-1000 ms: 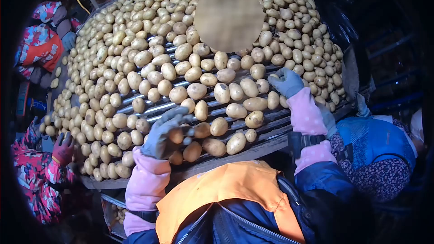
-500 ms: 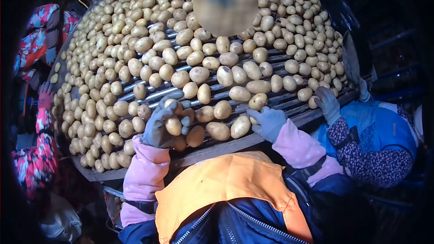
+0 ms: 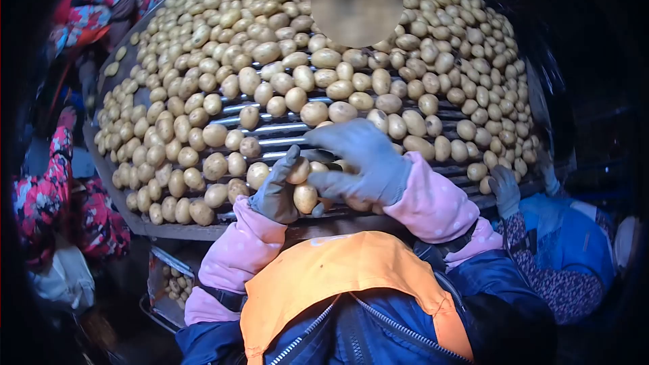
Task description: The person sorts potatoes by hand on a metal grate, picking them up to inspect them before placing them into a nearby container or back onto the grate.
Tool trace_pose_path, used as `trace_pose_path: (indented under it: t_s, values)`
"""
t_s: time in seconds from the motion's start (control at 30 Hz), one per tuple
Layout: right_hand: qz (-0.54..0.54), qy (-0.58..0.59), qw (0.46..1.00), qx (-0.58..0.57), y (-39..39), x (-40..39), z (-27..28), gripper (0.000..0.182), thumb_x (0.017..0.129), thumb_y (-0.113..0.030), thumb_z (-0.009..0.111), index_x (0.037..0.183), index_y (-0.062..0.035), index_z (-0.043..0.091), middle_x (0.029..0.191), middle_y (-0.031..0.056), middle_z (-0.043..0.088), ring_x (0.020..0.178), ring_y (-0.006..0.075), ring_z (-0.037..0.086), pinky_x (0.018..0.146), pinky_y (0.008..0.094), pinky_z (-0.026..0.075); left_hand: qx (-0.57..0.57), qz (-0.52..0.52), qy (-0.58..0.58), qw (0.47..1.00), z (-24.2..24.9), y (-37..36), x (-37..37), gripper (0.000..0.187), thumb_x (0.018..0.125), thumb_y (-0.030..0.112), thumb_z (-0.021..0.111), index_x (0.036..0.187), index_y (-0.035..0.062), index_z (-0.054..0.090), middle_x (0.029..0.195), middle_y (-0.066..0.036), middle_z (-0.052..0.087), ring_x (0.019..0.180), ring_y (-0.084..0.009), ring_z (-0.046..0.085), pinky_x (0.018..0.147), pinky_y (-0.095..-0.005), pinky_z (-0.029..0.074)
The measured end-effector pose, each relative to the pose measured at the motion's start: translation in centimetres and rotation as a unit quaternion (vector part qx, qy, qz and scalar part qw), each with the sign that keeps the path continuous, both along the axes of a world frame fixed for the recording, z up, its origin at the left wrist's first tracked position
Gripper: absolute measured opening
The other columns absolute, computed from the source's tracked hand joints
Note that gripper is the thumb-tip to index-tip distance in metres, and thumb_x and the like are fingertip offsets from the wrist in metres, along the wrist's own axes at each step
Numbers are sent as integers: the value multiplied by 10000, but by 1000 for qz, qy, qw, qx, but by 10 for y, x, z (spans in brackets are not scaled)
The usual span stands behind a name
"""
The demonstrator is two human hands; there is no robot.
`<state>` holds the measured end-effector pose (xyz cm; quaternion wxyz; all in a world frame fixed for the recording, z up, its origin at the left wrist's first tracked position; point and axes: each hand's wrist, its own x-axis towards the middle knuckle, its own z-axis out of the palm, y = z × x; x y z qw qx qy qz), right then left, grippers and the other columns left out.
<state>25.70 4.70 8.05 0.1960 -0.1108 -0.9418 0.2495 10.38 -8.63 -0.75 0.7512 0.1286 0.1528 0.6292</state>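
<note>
Many pale potatoes [image 3: 215,165] lie on a table of metal rollers [image 3: 274,130]. At the near edge, my left hand [image 3: 278,192], in a grey glove, has its fingers curled round potatoes [image 3: 305,197]; one sits above another against the fingers. My right hand [image 3: 368,162], also gloved and blurred by motion, reaches over the rollers just to the right of the left hand. Its fingers stretch leftward, apart, above the potatoes. What lies beneath its palm is hidden.
A co-worker in blue [image 3: 564,233] has a gloved hand [image 3: 505,191] at the table's right edge. People in pink and red patterned clothes [image 3: 40,192] stand at the left. A container with potatoes [image 3: 177,285] is below the table's wooden edge [image 3: 182,231].
My right hand has moved left and up over the rollers, close to my left hand. My left hand has shifted slightly right. The view has turned, and the container shows more.
</note>
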Motion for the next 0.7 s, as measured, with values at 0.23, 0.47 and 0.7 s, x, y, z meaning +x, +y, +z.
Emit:
trace_pose_path:
  t_s: [0.23, 0.47, 0.7]
  values:
    - [-46, -35, 980, -190, 31, -2, -38, 456, 915, -196, 740, 1311, -3, 624, 1213, 182, 689, 1109, 272, 670, 963, 377, 531, 38, 176, -80, 980, 6, -83, -36, 618, 1012, 551, 466, 1249, -1, 610, 1203, -278, 615, 719, -345, 648, 482, -353, 523]
    - [89, -85, 964, -238, 11, -46, -56, 462, 934, -85, 710, 1363, 27, 582, 1251, 149, 672, 1141, 207, 636, 971, 336, 521, 19, 523, -105, 846, 2, -237, -23, 551, 966, 547, 538, 1250, 85, 636, 1177, -205, 637, 743, -301, 610, 506, -374, 520]
    - [134, -100, 963, -213, -16, -67, -46, 455, 946, -123, 705, 1360, 17, 577, 1255, 172, 656, 1134, 261, 648, 988, 364, 513, -142, 825, -119, 534, -55, -382, -67, 475, 943, 376, 636, 1332, 111, 570, 1308, -174, 591, 1115, -384, 641, 921, -509, 586]
